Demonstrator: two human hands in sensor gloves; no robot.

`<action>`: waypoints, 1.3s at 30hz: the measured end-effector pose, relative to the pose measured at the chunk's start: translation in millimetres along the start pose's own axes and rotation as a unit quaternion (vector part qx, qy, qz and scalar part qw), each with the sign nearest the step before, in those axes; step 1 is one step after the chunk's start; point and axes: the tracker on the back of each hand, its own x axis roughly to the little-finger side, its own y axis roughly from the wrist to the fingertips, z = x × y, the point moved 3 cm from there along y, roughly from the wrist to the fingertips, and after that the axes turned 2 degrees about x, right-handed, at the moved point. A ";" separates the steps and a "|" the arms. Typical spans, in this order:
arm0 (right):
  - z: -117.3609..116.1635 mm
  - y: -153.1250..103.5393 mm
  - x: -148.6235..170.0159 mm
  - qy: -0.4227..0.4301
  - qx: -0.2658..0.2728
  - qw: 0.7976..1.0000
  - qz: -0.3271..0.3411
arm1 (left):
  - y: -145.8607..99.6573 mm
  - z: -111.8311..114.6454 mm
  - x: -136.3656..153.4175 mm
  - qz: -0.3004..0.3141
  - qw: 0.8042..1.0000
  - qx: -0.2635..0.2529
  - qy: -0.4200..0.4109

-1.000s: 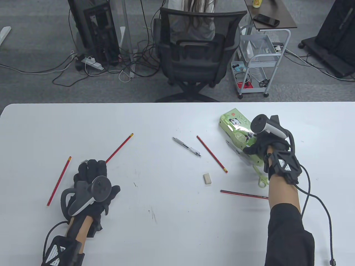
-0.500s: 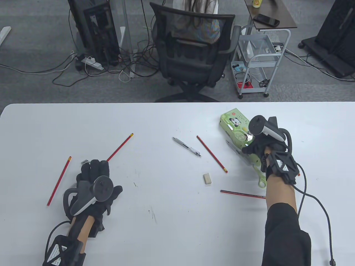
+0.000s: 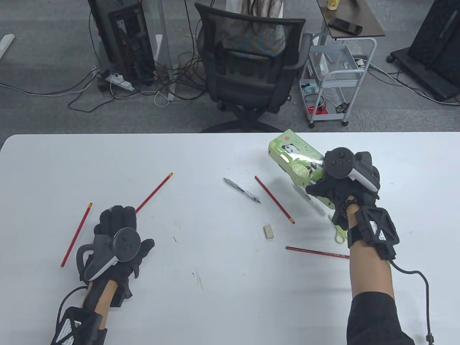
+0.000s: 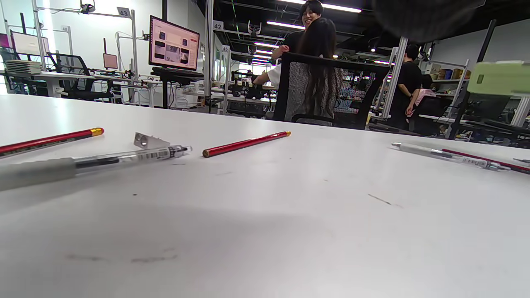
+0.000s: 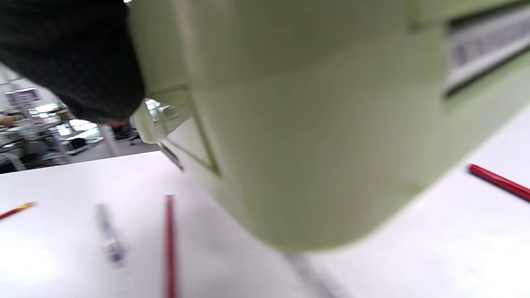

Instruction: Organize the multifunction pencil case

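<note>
Right hand [image 3: 341, 190], gripping the green plastic panda-print pencil case [image 3: 295, 158], lifted it off the white surface [image 3: 215, 287]; loading likely next. Left hand [image 3: 118, 237] rested flat, holding nothing.

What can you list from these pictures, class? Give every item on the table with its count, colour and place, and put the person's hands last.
Pencil case: one, green with a panda picture, lifted off the table at the right.
Pencils: four, red; far left, left of centre, centre, near right.
Pen: one, clear and grey, centre.
Second pen: one, clear with a grey grip, by the left hand.
Sharpener: one, metal, beside that pen.
Eraser: one, off-white, centre.
Scissors: one, pale green handles, under the right wrist.
Table: one, white.
Left hand: black glove, resting flat.
Right hand: black glove, grips the pencil case.
</note>
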 end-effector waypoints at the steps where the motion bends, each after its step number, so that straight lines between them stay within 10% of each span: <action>1: 0.6 -5.2 -15.5 -0.004 -0.004 1.000 0.019 | -0.4 -1.6 -0.6 0.003 1.000 -0.002 -0.003; 15: -95.1 -16.1 -175.8 -0.045 -0.087 0.977 0.189 | -1.0 -8.6 -0.5 0.014 1.000 -0.006 -0.025; 39: -164.5 3.8 -201.4 -0.079 -0.197 0.954 0.210 | 0.9 -1.0 -6.8 0.017 1.000 0.016 -0.014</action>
